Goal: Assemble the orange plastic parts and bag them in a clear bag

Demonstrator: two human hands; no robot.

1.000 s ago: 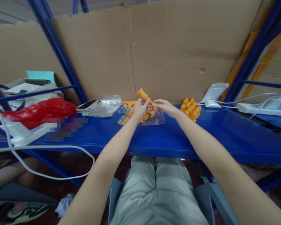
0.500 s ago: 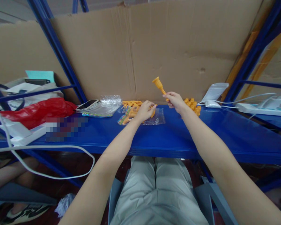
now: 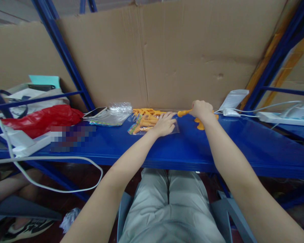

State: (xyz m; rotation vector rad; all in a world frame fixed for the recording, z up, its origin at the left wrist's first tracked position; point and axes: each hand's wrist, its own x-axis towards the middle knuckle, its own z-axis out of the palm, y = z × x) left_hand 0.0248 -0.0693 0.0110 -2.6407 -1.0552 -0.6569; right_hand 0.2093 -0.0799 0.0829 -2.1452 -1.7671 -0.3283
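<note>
My left hand [image 3: 165, 125] lies over the right part of a clear plastic bag [image 3: 176, 129], fingers spread. Several orange plastic pieces [image 3: 146, 122] show through the bag. My right hand [image 3: 202, 109] is closed round an orange horn-shaped plastic piece [image 3: 183, 113], which sticks out to the left, low over the shelf. Just beneath that hand, more orange pieces [image 3: 200, 125] are partly hidden by it and the wrist. Behind the bag runs a row of loose orange pieces [image 3: 144, 110].
Left of the bag lie flat plastic packets [image 3: 111, 116] and a phone [image 3: 97, 113]. Further left are a red bag [image 3: 45, 119], a white power strip [image 3: 35, 146] and a looped cable [image 3: 66, 158]. A cardboard sheet [image 3: 179, 57] backs the blue shelf [image 3: 177, 153]. Right: white adapter [image 3: 230, 112] and cables.
My right hand has moved right and down to the orange pile, bringing the horn-shaped piece down from its raised position. My left hand has shifted slightly right, its fingers now flatter and more spread.
</note>
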